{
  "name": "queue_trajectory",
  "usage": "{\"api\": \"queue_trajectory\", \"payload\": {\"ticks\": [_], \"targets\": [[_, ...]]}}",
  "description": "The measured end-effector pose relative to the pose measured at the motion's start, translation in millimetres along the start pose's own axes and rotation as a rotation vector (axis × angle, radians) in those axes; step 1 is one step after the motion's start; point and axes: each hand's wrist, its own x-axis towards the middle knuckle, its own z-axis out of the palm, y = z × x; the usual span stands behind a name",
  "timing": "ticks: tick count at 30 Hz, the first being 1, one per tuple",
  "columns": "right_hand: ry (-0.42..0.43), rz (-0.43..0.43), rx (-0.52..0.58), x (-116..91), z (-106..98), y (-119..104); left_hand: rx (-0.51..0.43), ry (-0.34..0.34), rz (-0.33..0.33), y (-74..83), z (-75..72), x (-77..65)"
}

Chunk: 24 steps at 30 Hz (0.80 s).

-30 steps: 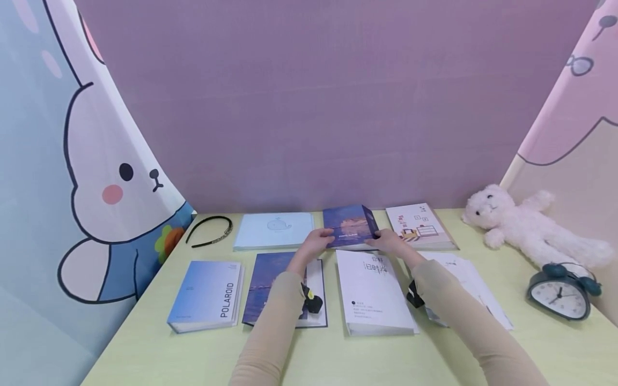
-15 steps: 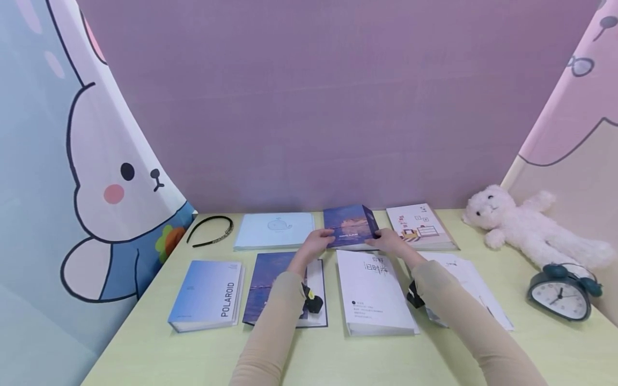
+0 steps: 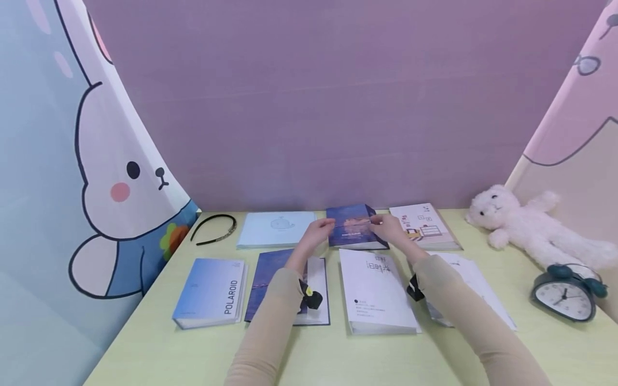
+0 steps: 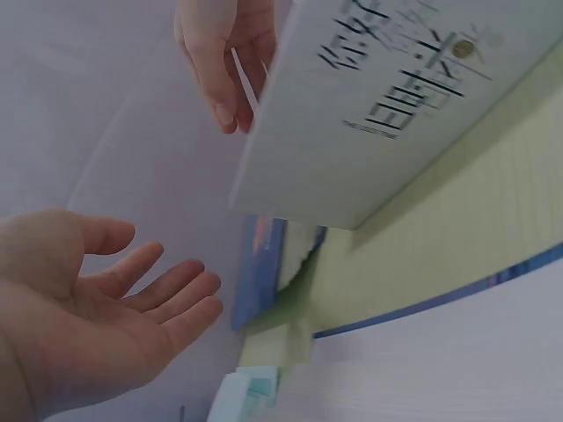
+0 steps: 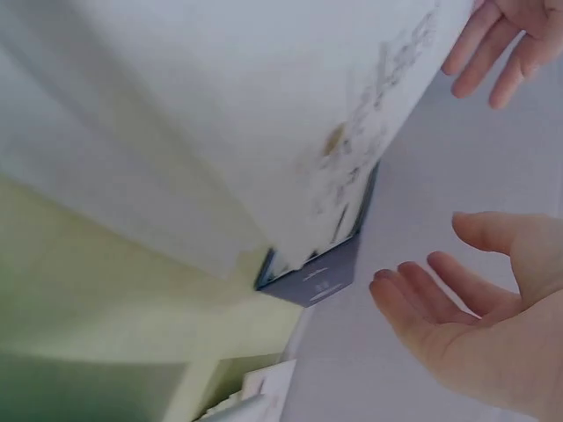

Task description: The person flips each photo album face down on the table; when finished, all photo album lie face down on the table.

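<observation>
While both hands [image 3: 317, 234] [image 3: 389, 229] hover, fingers relaxed, near blue album [image 3: 351, 226]

- A black headband [image 3: 227, 234] is lying far left.
- A pink plush bear [image 3: 538, 229] is lying far right.
- A twin-bell alarm clock [image 3: 565, 301] is sitting near right.

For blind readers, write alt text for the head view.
A person's left hand and right hand hover open either side of a dark blue back-row photo album on a pale green table. Other albums lie around it in two rows; a headband is at left, a plush toy and alarm clock at right.
</observation>
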Motion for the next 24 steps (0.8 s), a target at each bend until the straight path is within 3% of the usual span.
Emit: {"api": "queue_trajectory", "payload": {"ticks": [8,17,24], "targets": [[0.089,-0.179,0.039,1,2,-19,-0.052,-0.023,0.024,16.4,-18.7,-4.3],[0.018,-0.154,0.171,3,17,-52,-0.067,0.056,0.002,20.0,-52.9,-15.8],[0.009,-0.207,0.120,4,31,-71,-0.025,0.067,-0.012,9.2,-80.2,-27.2]]}}
